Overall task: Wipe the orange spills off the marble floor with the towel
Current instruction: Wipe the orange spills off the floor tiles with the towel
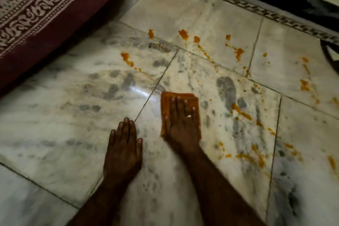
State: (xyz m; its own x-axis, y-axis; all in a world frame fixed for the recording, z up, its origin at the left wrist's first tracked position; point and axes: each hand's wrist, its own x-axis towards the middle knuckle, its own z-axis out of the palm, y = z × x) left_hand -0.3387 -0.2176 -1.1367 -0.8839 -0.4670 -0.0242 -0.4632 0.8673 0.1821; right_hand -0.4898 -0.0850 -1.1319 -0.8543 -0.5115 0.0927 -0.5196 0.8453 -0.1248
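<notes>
Under my right hand point(180, 123) lies the towel point(178, 100), a folded orange rectangle with layered edges showing at its far end, flat on the marble floor point(55, 124) just right of a tile joint. My right grip is spread flat, palm pressing the cloth rather than clenching it; a ring shows on one finger. My left hand point(123, 149) rests flat and released on bare marble just beside it, grasping nothing. Orange spills point(183, 34) dot the pale, grey-veined tiles beyond the towel and streak down the right side, some thick blobs, some thin smears. At far left sits a maroon patterned mattress point(36, 14).
</notes>
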